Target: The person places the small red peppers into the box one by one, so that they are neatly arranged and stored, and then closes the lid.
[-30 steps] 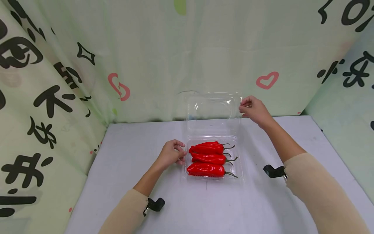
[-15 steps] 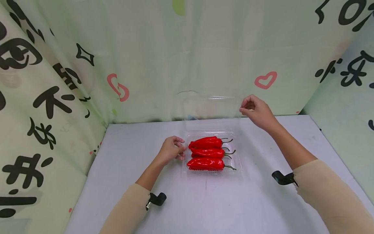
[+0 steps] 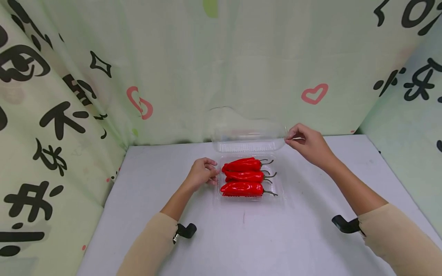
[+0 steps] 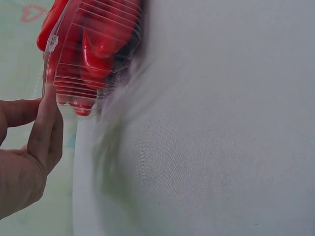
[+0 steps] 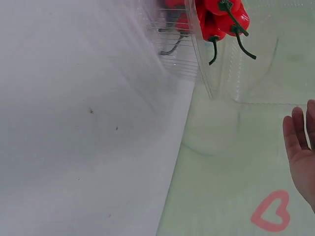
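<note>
A clear plastic clamshell box (image 3: 281,193) lies on the table with its lid (image 3: 248,140) raised at the back and tilted forward. Inside its base are several glossy red chili peppers (image 3: 243,176), their green stems pointing right. My left hand (image 3: 202,172) is at the box's left rim; in the left wrist view the thumb and fingers (image 4: 47,123) pinch that rim. At the lid's right edge, my right hand (image 3: 307,143) pinches the plastic between thumb and fingertips. The right wrist view shows only part of this hand (image 5: 302,152), beside the lid, with its thumb hidden.
The white-covered table (image 3: 276,241) stretches in front of and around the box. Behind it hangs a pale green curtain (image 3: 172,76) with dark characters and pink hearts. Small black camera mounts (image 3: 345,224) stick out from both sleeves.
The lid has swung forward from nearly upright to a lower tilt, my right hand moving down with it. The left hand stays at the box's left rim.
</note>
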A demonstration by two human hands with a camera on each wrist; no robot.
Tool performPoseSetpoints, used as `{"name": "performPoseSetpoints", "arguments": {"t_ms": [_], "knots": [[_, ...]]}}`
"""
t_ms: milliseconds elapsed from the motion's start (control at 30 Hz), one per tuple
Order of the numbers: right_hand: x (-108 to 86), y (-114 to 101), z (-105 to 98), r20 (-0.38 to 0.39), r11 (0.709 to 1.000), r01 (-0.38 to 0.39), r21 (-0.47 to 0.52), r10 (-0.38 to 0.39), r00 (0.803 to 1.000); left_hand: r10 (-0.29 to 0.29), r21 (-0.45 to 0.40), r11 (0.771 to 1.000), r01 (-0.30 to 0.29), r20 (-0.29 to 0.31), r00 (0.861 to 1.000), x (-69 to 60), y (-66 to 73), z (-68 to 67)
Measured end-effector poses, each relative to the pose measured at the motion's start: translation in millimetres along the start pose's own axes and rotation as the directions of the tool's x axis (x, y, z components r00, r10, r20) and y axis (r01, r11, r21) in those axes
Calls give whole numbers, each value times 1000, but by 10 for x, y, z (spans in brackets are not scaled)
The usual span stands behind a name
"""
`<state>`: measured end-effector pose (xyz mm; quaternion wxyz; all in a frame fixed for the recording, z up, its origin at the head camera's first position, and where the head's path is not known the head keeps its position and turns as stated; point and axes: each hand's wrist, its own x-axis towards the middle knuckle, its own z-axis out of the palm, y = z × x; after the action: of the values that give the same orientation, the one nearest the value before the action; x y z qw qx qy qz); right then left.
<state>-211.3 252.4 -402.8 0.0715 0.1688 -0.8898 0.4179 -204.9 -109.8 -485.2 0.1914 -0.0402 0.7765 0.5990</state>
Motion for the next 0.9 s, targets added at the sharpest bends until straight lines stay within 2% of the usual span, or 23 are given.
{"name": "performPoseSetpoints", "arguments": {"t_ms": [333, 533, 733, 900], "knots": [[-261, 52, 61, -2, 995, 75, -61, -75, 997, -6, 27, 1000, 7, -30, 1000, 8, -4, 16], [-385, 80, 106, 8, 994, 105, -39, -105, 994, 1, 29, 1000, 0, -30, 1000, 16, -17, 10], [-494, 131, 148, 15, 986, 157, -59, -157, 988, 1, 35, 999, 0, -43, 999, 20, -26, 9], [-567, 176, 195, 17, 982, 169, -81, -168, 986, -3, 37, 999, 5, -56, 998, 20, -29, 19]]}}
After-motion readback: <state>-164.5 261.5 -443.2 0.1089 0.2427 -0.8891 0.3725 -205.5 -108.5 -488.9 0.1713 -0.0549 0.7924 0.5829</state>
